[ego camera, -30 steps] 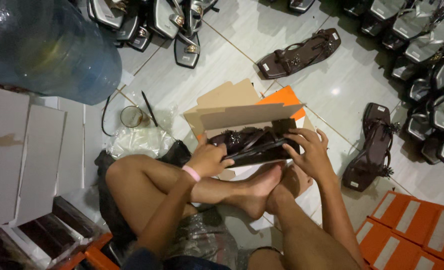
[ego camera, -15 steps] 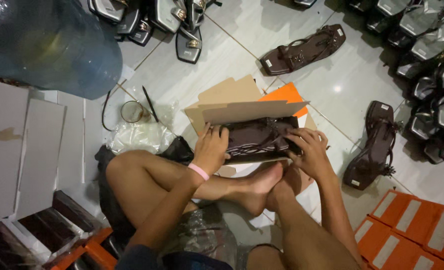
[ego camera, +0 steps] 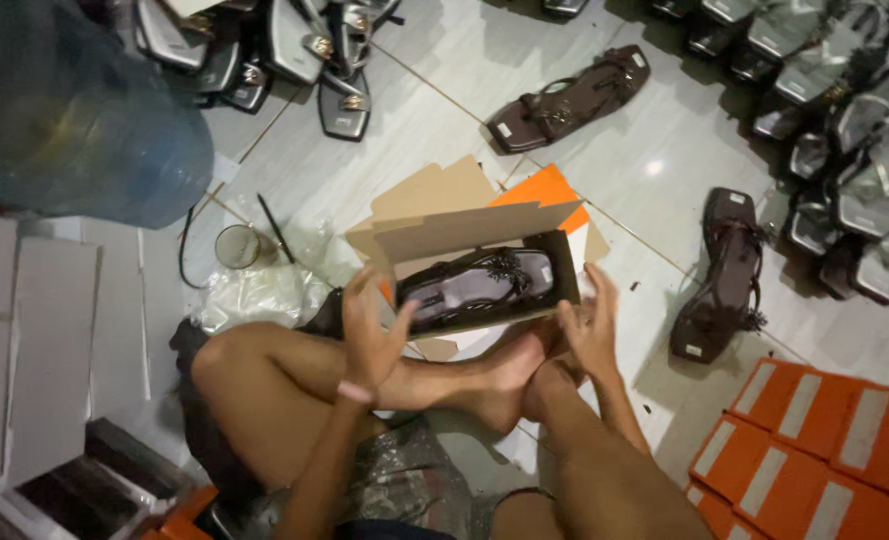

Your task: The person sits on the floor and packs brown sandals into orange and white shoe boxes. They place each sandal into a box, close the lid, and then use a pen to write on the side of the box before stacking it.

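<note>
A person is sitting cross-legged on the pale tiled floor (ego camera: 435, 120), bare feet crossed in front. Both hands are holding an open brown cardboard shoebox (ego camera: 565, 285) just above the feet, tilted so its inside is facing up. The left hand (ego camera: 373, 325) is gripping the box's left end, fingers spread and curled around the corner, a pink band sitting at the wrist. The right hand (ego camera: 593, 330) is pressing flat against the lower right edge of the box, fingers extended rather than clenched. Inside the box, dark brown strappy sandals (ego camera: 480, 285) are lying lengthwise, filling it from end to end. The box's cardboard lid flap (ego camera: 465, 230) is standing open behind it, with an orange cardboard piece (ego camera: 550, 188) showing just behind that.

Around the person, a single dark brown sandal (ego camera: 570, 98) is lying on the floor above the box, and another dark brown sandal (ego camera: 720, 275) is lying to the right, well apart from it. Rows of grey sandals (ego camera: 845, 120) are crowding the upper right corner, and more grey sandals (ego camera: 265, 50) are lining the top edge. A large blue translucent water jug (ego camera: 75, 110) is filling the upper left. A stack of orange boxes (ego camera: 825, 440) is sitting at the lower right, and crumpled clear plastic wrap (ego camera: 250, 295) is lying beside the left knee.
</note>
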